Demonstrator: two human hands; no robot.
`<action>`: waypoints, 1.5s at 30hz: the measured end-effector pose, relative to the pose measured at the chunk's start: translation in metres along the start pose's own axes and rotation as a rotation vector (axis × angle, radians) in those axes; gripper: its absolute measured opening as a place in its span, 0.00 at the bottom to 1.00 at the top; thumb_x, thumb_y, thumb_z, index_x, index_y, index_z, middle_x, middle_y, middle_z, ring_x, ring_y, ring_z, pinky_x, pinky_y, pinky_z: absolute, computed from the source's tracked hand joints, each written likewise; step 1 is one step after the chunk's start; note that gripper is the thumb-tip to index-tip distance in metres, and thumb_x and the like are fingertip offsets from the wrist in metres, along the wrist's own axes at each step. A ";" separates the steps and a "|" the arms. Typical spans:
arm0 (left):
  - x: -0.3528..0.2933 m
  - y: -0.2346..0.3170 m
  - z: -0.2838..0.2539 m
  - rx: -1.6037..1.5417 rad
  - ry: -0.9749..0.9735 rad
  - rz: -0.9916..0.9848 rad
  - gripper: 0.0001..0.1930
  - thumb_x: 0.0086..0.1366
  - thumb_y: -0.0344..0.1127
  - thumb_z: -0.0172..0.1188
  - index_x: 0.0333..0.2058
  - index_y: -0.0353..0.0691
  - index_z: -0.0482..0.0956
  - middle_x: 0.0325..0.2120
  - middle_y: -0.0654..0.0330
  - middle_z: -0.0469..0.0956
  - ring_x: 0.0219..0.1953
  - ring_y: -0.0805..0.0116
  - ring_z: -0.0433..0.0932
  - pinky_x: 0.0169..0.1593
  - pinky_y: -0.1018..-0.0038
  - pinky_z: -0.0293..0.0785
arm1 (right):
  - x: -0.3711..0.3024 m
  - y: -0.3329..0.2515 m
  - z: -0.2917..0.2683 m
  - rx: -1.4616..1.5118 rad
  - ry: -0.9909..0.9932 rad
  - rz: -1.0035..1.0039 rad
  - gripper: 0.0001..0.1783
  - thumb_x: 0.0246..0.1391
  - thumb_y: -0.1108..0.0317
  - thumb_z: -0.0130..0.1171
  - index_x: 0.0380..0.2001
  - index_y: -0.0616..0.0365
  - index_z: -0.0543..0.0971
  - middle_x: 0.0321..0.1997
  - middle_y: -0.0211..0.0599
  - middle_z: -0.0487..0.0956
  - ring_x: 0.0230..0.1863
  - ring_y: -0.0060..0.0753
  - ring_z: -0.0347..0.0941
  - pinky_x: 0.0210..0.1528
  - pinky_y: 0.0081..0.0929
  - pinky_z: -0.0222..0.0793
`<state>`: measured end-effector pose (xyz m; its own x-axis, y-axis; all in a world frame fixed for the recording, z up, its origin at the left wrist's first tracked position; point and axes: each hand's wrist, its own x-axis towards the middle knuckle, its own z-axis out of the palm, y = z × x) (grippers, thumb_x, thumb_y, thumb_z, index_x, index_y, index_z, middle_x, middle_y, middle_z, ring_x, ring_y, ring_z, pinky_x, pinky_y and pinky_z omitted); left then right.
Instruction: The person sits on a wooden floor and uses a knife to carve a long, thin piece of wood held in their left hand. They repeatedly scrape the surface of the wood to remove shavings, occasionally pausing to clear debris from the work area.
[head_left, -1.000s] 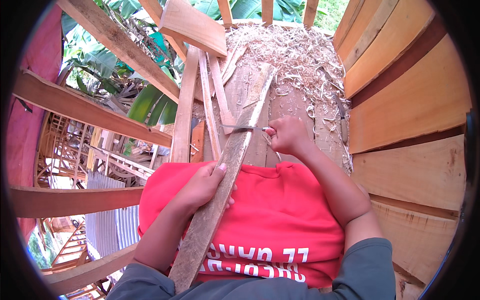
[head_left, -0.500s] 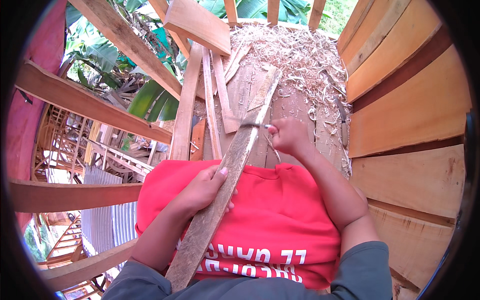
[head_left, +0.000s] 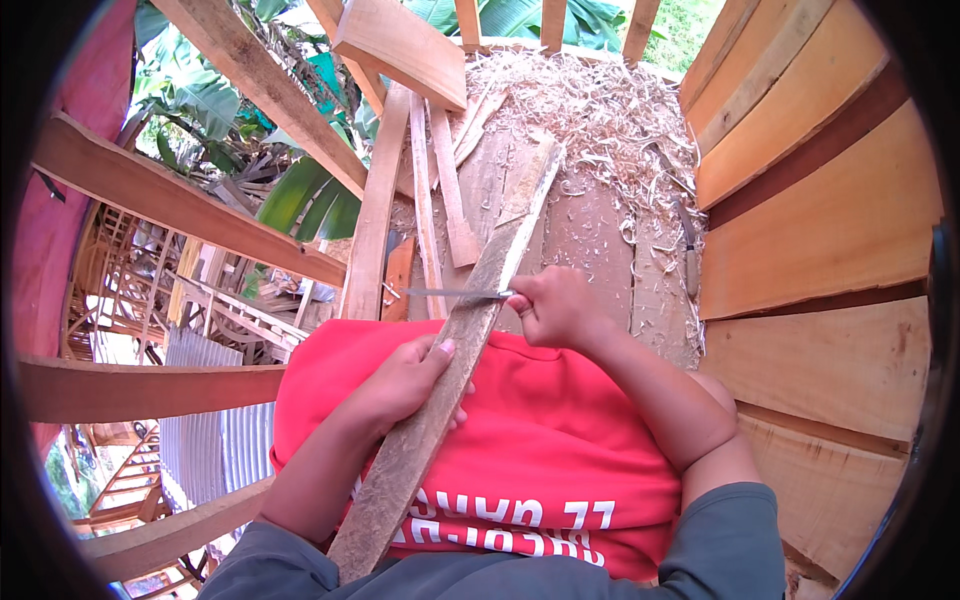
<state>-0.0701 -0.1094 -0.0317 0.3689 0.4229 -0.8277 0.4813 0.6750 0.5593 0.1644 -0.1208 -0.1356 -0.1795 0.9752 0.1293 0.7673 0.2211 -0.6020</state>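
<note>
Head view: curled wood shavings [head_left: 590, 110] lie thick over the far part of the plank floor [head_left: 590, 240], thinning along the foot of the board wall [head_left: 820, 200] on the right. A second blade with a brownish handle [head_left: 690, 265] lies against that wall. To the left, railing beams [head_left: 190, 205] slant across, with green leaves [head_left: 310, 205] and a corrugated sheet [head_left: 205, 390] beyond. Loose wood strips [head_left: 425, 200] lie on the floor left of the work, and a thick wood block [head_left: 400, 50] juts over their far ends. Red cloth [head_left: 570, 430] covers the person's lap beneath the wooden board [head_left: 400, 470], which hides a slanting band of both cloth and floor.

The wooden board's long axis runs from near the body at lower left, over the lap, to a far end pointing up and right, away from the person; a pale strip shows along its right edge. The left hand [head_left: 410, 380] grips it near mid-length, thumb on top, fingertips showing past the right edge. The right hand [head_left: 555, 308] is closed around the handle of a knife [head_left: 440, 293], whose blade lies crosswise over the board, tip pointing left. Whether its edge bites into the wood cannot be told.
</note>
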 end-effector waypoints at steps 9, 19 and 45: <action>-0.007 0.002 -0.005 -0.262 -0.067 -0.008 0.21 0.77 0.48 0.42 0.54 0.34 0.68 0.35 0.48 0.80 0.26 0.59 0.84 0.28 0.67 0.83 | -0.001 0.011 0.001 -0.019 0.095 -0.056 0.17 0.57 0.58 0.54 0.18 0.54 0.74 0.17 0.46 0.75 0.24 0.56 0.77 0.27 0.54 0.70; -0.007 0.005 -0.007 -0.347 -0.028 -0.053 0.23 0.75 0.49 0.43 0.56 0.36 0.69 0.35 0.47 0.81 0.26 0.57 0.83 0.28 0.65 0.84 | 0.012 0.033 -0.002 0.052 0.275 0.149 0.14 0.58 0.61 0.52 0.22 0.56 0.76 0.17 0.50 0.75 0.24 0.59 0.76 0.27 0.54 0.70; -0.008 0.008 -0.003 -0.194 0.007 0.055 0.18 0.77 0.47 0.44 0.49 0.36 0.69 0.33 0.49 0.80 0.25 0.58 0.84 0.26 0.67 0.83 | 0.010 0.031 -0.010 -0.017 0.070 0.034 0.12 0.57 0.60 0.55 0.25 0.53 0.79 0.23 0.48 0.79 0.28 0.57 0.78 0.31 0.55 0.71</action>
<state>-0.0711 -0.1052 -0.0207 0.3843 0.4666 -0.7966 0.2980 0.7539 0.5854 0.1925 -0.1040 -0.1448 -0.1096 0.9803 0.1641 0.7829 0.1869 -0.5934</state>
